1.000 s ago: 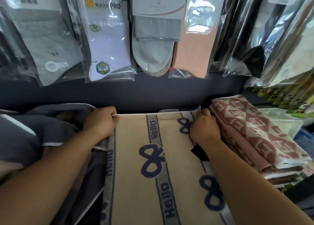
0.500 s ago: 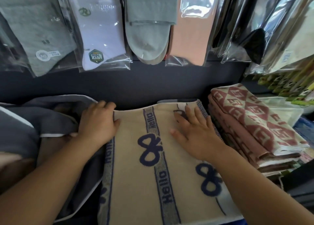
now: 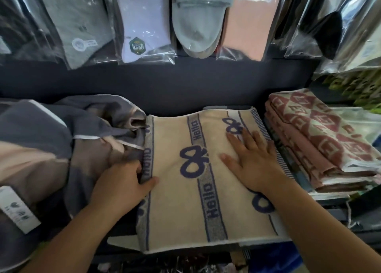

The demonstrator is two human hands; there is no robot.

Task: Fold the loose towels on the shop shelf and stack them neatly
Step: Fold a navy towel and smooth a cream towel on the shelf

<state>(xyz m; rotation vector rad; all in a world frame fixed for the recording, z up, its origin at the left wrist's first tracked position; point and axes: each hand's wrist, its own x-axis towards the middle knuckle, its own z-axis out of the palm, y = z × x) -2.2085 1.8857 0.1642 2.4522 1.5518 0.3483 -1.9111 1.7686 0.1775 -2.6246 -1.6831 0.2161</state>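
Head view, looking down on a cream terry towel with navy bow motifs and "Hello" stripes [image 3: 183, 182], laid flat on the shop shelf between a rumpled grey and pink cloth heap [image 3: 61, 141] at the left and a folded stack of red-and-cream geometric towels [image 3: 321, 141] at the right. Long axis of the cream towel running from the near shelf edge away toward the dark back panel [image 3: 165, 87], stripes following that line. Left hand [image 3: 123, 186] at the towel's left border, about midway along it, thumb on top and fingers tucked down beside or under the hem, seemingly pinching that edge. Right hand [image 3: 253, 163] spread wide and flat, palm down on the towel's right half, holding nothing, fingertips pointing to the far end. Both hands on the cloth; the left already on a long edge, so probably the nearer one for a lengthwise fold across toward the right. Bagged socks [image 3: 142, 25] hanging above, clear of the work.
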